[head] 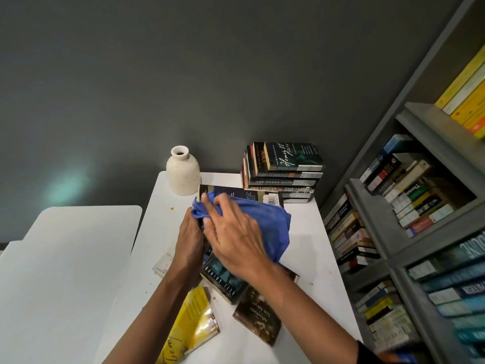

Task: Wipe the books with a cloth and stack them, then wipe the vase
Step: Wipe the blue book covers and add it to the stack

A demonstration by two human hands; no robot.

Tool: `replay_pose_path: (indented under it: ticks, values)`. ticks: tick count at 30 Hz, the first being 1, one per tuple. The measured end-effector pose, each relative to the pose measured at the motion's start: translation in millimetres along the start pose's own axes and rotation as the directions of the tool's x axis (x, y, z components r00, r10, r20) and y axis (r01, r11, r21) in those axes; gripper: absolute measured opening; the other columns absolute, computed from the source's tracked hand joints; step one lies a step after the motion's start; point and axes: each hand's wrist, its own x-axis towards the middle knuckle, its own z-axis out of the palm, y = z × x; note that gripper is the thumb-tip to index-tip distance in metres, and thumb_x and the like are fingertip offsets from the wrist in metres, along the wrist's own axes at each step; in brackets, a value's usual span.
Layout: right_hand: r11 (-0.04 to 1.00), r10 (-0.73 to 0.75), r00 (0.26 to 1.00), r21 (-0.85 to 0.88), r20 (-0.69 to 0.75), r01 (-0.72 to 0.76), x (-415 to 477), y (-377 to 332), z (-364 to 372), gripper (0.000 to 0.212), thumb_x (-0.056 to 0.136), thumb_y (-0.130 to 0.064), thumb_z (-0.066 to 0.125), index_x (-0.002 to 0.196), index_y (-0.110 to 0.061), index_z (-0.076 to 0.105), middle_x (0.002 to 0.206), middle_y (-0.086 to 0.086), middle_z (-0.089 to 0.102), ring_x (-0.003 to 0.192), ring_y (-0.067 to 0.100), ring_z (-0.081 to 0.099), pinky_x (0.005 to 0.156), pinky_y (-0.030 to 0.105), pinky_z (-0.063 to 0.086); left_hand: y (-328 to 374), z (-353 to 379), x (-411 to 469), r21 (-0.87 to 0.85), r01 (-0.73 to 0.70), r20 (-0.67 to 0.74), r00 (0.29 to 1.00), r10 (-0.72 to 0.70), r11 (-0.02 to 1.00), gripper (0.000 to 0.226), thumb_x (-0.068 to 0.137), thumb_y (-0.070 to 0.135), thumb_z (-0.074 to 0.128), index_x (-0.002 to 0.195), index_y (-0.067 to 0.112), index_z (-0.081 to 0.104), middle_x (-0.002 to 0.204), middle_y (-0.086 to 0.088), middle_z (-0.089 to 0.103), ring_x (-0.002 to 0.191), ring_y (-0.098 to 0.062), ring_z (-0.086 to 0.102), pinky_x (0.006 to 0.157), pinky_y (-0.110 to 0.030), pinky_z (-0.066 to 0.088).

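My left hand (189, 240) holds a dark book (252, 195) by its left edge, raised above the white table (309, 240). My right hand (233, 232) presses a blue cloth (273, 227) onto the book's cover. A stack of several books (284, 172) stands at the table's far right corner. A cream speckled vase (183, 172) stands upright at the far left, just beyond the held book. Loose books lie near me: a dark teal one (223, 279), a brown one (258, 316), a yellow one (194, 324) and a pale one (164, 261) partly under my left wrist.
A grey bookshelf (380, 224) packed with books runs along the right side. A second white surface (65, 271) adjoins the table on the left. A dark grey wall lies behind. Small brown spots mark the tabletop.
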Motion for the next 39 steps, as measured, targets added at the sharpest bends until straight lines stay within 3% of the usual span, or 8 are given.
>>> replay_pose_path:
  ticks: [4,7,12,19,23,31,35,39]
  values:
    - [0.997,-0.074,0.997,0.009,0.029,0.074,-16.8,-5.6,3.9,0.045,0.096,-0.031,0.032,0.13,-0.014,0.056,0.101,-0.001,0.054,0.08,0.012,0.053,0.059,0.027,0.046,-12.3,-7.1,1.3,-0.127,0.087,-0.038,0.995,-0.093,0.988,0.022,0.103,0.021,0.039,0.109,0.012,0.058,0.092,0.001,0.065,0.094,-0.015,0.066,0.068,-0.011,0.05]
    - [0.991,-0.123,0.987,0.07,0.102,0.116,-28.3,-1.1,0.8,0.042,0.096,-0.032,0.035,0.128,-0.016,0.058,0.104,-0.002,0.053,0.084,0.011,0.052,0.064,0.027,0.045,-16.0,-10.3,4.6,-0.324,0.231,0.004,0.97,-0.242,0.918,0.048,0.098,0.042,0.04,0.127,0.008,0.057,0.118,-0.015,0.067,0.104,-0.02,0.067,0.077,-0.022,0.056]
    - [0.975,-0.182,0.971,0.154,0.157,0.158,-35.3,16.8,-5.8,0.038,0.092,-0.033,0.043,0.124,-0.026,0.062,0.096,-0.006,0.049,0.081,0.009,0.049,0.06,0.026,0.04,-20.3,-14.5,5.7,-0.321,0.258,0.047,0.965,-0.257,0.911,0.052,0.1,0.048,0.036,0.126,0.01,0.06,0.115,-0.017,0.07,0.104,-0.03,0.068,0.073,-0.03,0.058]
    - [0.983,0.022,1.0,0.184,-0.019,-0.018,-43.7,74.6,-13.0,0.032,0.091,-0.034,0.044,0.117,-0.035,0.062,0.092,-0.008,0.051,0.064,0.006,0.049,0.046,0.024,0.041,-12.9,-25.2,10.9,-0.152,0.127,-0.149,0.977,-0.149,0.98,0.064,0.088,0.064,0.038,0.124,0.015,0.058,0.118,-0.011,0.067,0.108,-0.024,0.066,0.095,-0.041,0.05]
    - [0.97,0.22,0.971,0.123,-0.092,-0.208,-42.6,80.9,-9.1,0.039,0.094,-0.038,0.037,0.112,-0.025,0.069,0.089,-0.009,0.05,0.057,0.001,0.037,0.047,0.004,0.018,-11.2,-20.6,16.0,-0.117,0.069,-0.149,0.985,-0.086,0.991,0.06,0.096,0.053,0.033,0.125,0.005,0.052,0.11,-0.011,0.064,0.096,-0.006,0.067,0.076,-0.018,0.051]
    - [0.989,-0.114,0.988,0.085,-0.107,0.123,-37.7,43.5,5.4,0.044,0.095,-0.033,0.041,0.136,-0.023,0.052,0.094,-0.002,0.051,0.07,0.003,0.046,0.05,0.013,0.036,-2.7,6.5,6.2,0.001,0.0,-0.141,0.99,0.001,1.0,0.042,0.103,0.039,0.031,0.104,0.002,0.05,0.088,-0.004,0.057,0.067,0.01,0.059,0.056,-0.004,0.044]
    - [0.979,0.195,0.967,0.095,-0.166,-0.181,-41.3,88.0,4.7,0.035,0.096,-0.032,0.043,0.12,-0.022,0.066,0.088,-0.009,0.046,0.056,0.0,0.039,0.045,0.003,0.027,1.7,-3.4,9.1,0.064,-0.06,-0.138,0.988,0.068,0.996,0.035,0.104,0.032,0.03,0.096,0.001,0.044,0.08,0.001,0.05,0.063,0.011,0.055,0.055,-0.003,0.041]
    - [0.702,0.64,0.763,0.334,0.092,-0.629,-31.6,99.2,-9.0,0.048,0.1,-0.039,0.04,0.057,-0.018,0.041,0.067,-0.001,0.045,0.063,0.021,0.047,0.054,0.032,0.028,-0.1,-10.3,13.2,0.029,-0.121,-0.07,0.99,0.123,0.992,0.032,0.091,0.037,0.042,0.096,0.005,0.043,0.094,-0.013,0.061,0.074,-0.011,0.063,0.056,-0.014,0.05]
